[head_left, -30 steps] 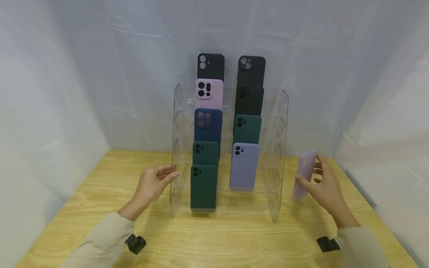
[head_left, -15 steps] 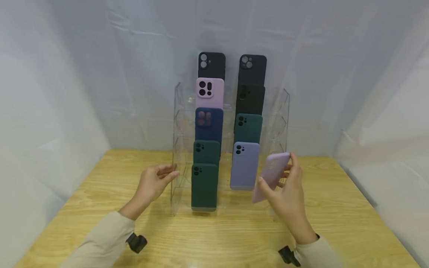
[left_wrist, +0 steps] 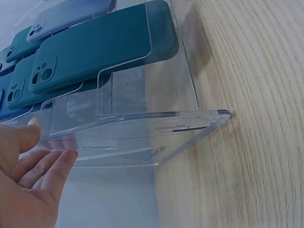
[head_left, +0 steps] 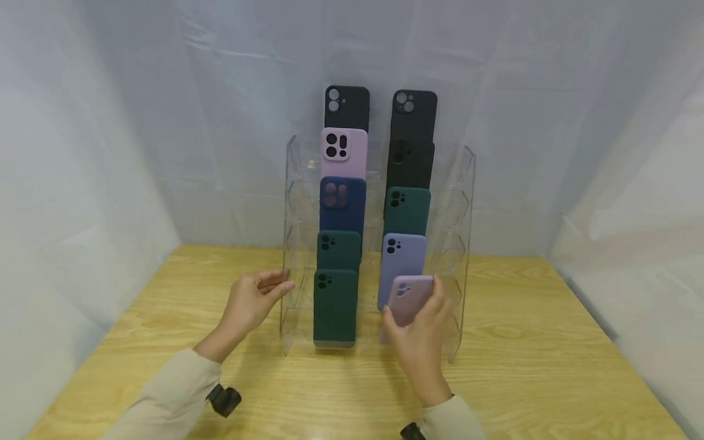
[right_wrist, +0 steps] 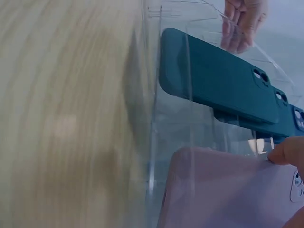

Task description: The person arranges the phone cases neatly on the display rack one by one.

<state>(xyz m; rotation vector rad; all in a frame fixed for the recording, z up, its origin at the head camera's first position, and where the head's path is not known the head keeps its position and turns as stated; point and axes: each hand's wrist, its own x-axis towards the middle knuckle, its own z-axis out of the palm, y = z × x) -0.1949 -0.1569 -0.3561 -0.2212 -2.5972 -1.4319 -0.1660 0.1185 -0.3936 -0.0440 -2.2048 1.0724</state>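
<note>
My right hand (head_left: 420, 342) pinches a pale pink phone case (head_left: 409, 299) by its side edges, thumb on the left, fingers on the right. The case leans at the bottom tier of a clear acrylic display stand (head_left: 467, 244), in front of a lavender phone case (head_left: 400, 263). In the right wrist view the lower end of the pink phone case (right_wrist: 223, 190) is at the front lip; whether it is seated I cannot tell. My left hand (head_left: 253, 299) grips the stand's left side panel (left_wrist: 142, 121), thumb inside, fingers outside. Beside it, a dark green phone case (head_left: 334, 305) stands in the bottom tier.
Higher in the left column are another green case (head_left: 338, 247), a navy case (head_left: 343, 211), a pink case (head_left: 354, 165) and a black case (head_left: 352, 110). The right column holds a green case (head_left: 409, 214) and black ones (head_left: 418, 116). A wooden table (head_left: 528, 342) bears the stand.
My right hand has carried the pink phone case leftward from the right of the stand to the bottom tier's right column. The left hand has stayed at the side panel.
</note>
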